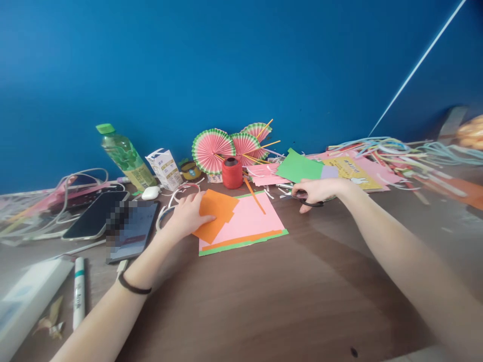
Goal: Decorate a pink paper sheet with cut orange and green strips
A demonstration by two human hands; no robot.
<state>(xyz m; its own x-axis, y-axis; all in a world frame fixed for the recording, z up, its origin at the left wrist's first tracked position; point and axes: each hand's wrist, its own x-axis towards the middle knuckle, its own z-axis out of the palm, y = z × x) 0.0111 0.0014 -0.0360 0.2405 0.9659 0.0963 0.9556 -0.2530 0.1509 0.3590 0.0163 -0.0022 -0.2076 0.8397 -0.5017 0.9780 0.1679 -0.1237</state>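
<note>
My left hand (187,215) grips the left side of an orange sheet of paper (217,208), its thumb lying on top. The orange sheet partly covers a pink sheet (252,221) edged with green strips and an orange strip along its near side. A loose narrow orange strip (255,197) lies over the pink sheet's far part. To the right, my right hand (315,192) is closed around the black handles of a pair of scissors (313,203), close to the tabletop. The blades point left and are partly hidden by my fingers.
Behind the pink sheet stand a red thread spool (232,173) and pink-and-green pleated paper fans (213,151). A tilted green bottle (126,156), a small carton (164,170) and phones (96,215) are at left. Green paper (300,167), a yellow booklet (352,173) and paper strips (411,156) lie right.
</note>
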